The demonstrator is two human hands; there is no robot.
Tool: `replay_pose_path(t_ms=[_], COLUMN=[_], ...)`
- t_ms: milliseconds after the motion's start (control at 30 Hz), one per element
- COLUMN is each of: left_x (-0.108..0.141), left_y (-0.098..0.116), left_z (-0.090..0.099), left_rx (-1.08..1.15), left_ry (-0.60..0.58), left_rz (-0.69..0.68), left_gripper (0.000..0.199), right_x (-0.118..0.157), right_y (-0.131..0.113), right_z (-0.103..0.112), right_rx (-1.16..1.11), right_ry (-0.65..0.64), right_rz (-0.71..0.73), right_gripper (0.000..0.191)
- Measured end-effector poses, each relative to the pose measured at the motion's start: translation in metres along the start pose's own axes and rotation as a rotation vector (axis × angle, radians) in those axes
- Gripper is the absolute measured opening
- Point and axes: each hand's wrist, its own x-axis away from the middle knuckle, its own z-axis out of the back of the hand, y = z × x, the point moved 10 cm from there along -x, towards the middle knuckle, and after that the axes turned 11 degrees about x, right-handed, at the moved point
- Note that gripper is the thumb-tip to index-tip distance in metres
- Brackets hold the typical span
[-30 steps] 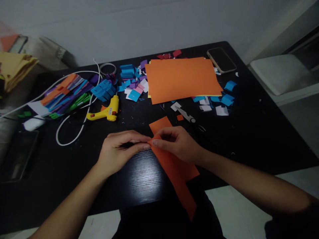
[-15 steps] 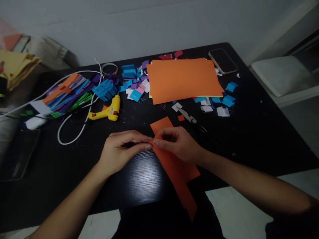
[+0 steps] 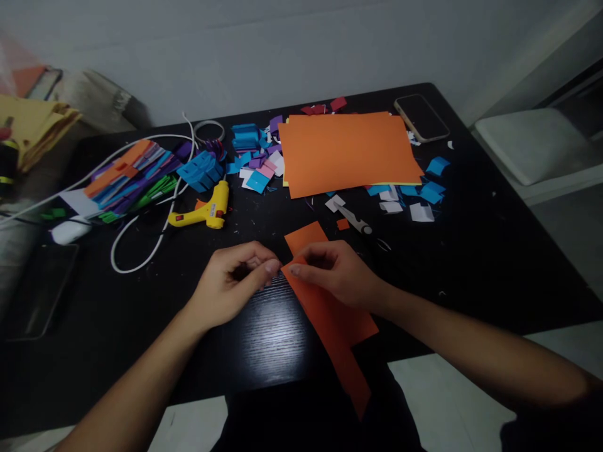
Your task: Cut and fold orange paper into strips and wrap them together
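My right hand (image 3: 336,270) pinches the upper end of a long orange paper strip (image 3: 325,326) between thumb and fingers. The strip slants down past the table's front edge. Beneath it lies another orange paper piece (image 3: 306,235), partly covered by the strip and my right hand. My left hand (image 3: 238,279) is just left of the strip's upper end, fingers curled and thumb drawn in against them. Nothing shows in its grip. Whether its fingertips still touch the paper edge is hard to see. Scissors (image 3: 358,223) with dark handles lie beyond my right hand, near a small orange scrap (image 3: 343,223).
Orange sheets (image 3: 348,154) lie stacked at the back over blue and white scraps. A yellow glue gun (image 3: 202,210), a looped white cable (image 3: 136,270) and bundled coloured strips (image 3: 132,176) are left. One phone (image 3: 421,117) is at back right, another dark phone (image 3: 42,292) at far left.
My left hand has let go of the strip's upper end and drawn slightly left, its fingers curling in. My right hand keeps its pinch on the strip and has barely moved.
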Motion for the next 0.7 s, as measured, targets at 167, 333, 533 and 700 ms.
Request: replay_pose_path(t_ms=[167, 333, 533, 700], left_x=[-0.001, -0.003, -0.004, -0.003], left_y=[-0.001, 0.001, 0.003, 0.0], left_z=[-0.011, -0.007, -0.003, 0.0], left_rx=[-0.057, -0.075, -0.095, -0.086], left_ry=[-0.048, -0.021, 0.001, 0.027], left_rz=[0.0, -0.016, -0.037, -0.031], left_gripper=[0.024, 0.023, 0.023, 0.024], right_x=[-0.001, -0.002, -0.002, -0.003], right_y=[-0.001, -0.006, -0.009, -0.004], right_z=[-0.001, 0.006, 0.008, 0.002], right_rx=[0.044, 0.079, 0.066, 0.015], right_ry=[-0.012, 0.026, 0.057, -0.018], right_rz=[0.01, 0.033, 0.059, 0.003], right_gripper=[0.028, 0.026, 0.035, 0.038])
